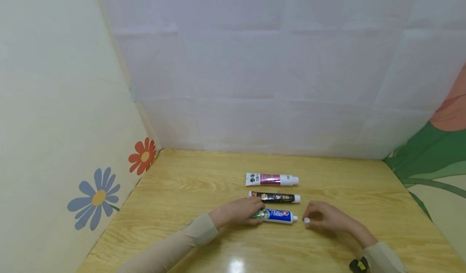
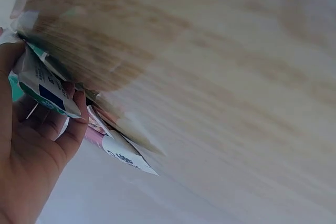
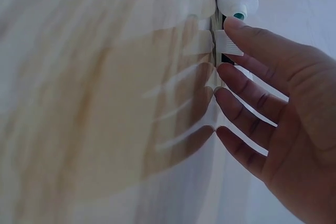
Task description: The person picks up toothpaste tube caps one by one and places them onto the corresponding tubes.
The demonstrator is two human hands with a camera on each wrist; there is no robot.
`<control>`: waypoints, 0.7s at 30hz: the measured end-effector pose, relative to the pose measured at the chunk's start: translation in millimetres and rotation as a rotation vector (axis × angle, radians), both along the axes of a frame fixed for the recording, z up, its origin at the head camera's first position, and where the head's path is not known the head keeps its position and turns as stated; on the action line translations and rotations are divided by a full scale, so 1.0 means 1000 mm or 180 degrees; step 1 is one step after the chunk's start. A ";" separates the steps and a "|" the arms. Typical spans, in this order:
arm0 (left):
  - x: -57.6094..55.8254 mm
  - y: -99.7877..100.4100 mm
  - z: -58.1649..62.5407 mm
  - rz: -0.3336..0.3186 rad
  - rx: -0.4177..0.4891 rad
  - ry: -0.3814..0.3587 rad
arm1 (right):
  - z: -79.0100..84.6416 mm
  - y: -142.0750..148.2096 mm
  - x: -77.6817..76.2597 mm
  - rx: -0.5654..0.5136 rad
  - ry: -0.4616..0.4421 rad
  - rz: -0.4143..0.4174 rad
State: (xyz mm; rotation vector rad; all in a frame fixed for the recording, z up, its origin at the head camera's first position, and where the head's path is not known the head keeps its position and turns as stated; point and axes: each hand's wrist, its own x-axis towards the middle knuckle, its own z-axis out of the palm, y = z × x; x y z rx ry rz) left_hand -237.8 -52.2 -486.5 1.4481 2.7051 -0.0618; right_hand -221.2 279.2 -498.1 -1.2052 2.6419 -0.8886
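Observation:
A blue, green and white toothpaste tube (image 1: 279, 216) lies nearest me, its uncapped nozzle (image 3: 239, 16) pointing right. My left hand (image 1: 240, 211) grips its flat crimped end; in the left wrist view the fingers curl about that end (image 2: 50, 85). Just right of the nozzle, my right hand (image 1: 327, 217) pinches a small white cap (image 1: 307, 220) at the thumb and index fingertips. The right wrist view has the other fingers of that hand (image 3: 294, 93) spread loosely, their tips by the tabletop.
Beyond the held tube lie a black toothpaste tube (image 1: 278, 197) with a white cap and a pink and white one (image 1: 271, 179), both pointing right. The wooden table (image 1: 196, 172) meets a white backdrop behind and flower-patterned walls at both sides.

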 end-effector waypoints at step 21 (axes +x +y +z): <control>0.003 -0.002 0.003 0.0082 0.0301 -0.0296 | 0.005 -0.002 -0.001 0.0002 -0.0116 -0.0107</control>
